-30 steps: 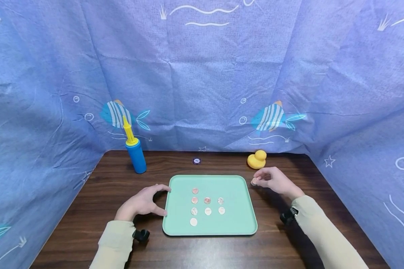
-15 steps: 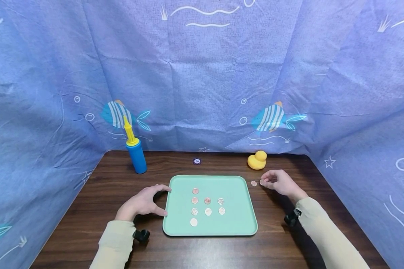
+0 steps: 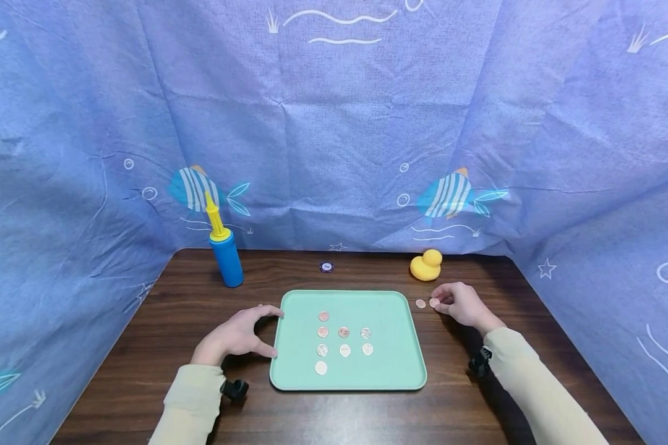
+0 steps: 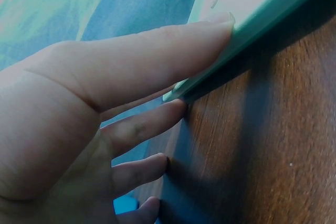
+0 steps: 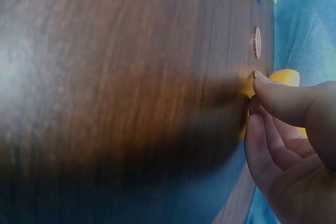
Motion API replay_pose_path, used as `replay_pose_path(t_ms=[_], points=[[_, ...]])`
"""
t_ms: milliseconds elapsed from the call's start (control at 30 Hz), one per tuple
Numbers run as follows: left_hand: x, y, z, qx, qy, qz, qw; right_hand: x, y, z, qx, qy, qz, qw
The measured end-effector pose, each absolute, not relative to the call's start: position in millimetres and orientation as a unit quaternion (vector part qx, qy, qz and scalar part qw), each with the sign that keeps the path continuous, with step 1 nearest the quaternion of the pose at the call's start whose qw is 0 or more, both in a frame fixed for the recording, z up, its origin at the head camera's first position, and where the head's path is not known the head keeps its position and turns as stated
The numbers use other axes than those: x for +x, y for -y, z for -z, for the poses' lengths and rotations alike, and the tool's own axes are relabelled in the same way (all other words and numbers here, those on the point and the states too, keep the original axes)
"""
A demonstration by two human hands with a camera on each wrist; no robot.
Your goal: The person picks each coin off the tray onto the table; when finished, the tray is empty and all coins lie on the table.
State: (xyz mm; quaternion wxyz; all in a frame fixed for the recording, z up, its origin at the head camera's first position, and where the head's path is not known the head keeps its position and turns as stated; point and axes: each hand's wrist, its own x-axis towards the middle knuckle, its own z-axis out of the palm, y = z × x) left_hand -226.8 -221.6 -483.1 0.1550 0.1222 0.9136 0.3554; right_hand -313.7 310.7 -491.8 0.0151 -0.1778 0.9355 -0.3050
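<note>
At the left edge of the mint-green tray [image 3: 395, 371] my left hand [image 3: 239, 334] rests with index finger and thumb spread and touching the rim. In the left wrist view the thumb [image 4: 157, 51] lies straight against the tray edge. Several coins [image 3: 344, 332], some copper and some silvery, lie flat in rows on the tray. Right of the tray, my right hand [image 3: 461, 304] pinches a coin [image 3: 434, 303] at the tabletop; in the right wrist view the fingers mostly hide it. Beside it another copper coin [image 5: 257, 42] lies flat on the wood.
A yellow rubber duck [image 3: 425, 266] sits behind my right hand. A blue and yellow hand pump [image 3: 226, 256] stands at the back left, and a dark poker chip [image 3: 326, 267] lies behind the tray. Blue fish-printed cloth [image 3: 334, 136] hangs around the table [image 3: 339, 414].
My right hand has let go of one coin beside the tray and moved slightly right, to a second coin. The left hand stays at the tray rim.
</note>
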Motion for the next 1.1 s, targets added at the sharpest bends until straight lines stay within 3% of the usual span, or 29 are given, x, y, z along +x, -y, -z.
replay_pose_path(t_ms=[1100], points=[[-228.3,222.2,483.4,0.126,-0.912,-0.358,0.158,-315.8,-299.5,490.1,-0.180,-0.946,0.270,0.008]])
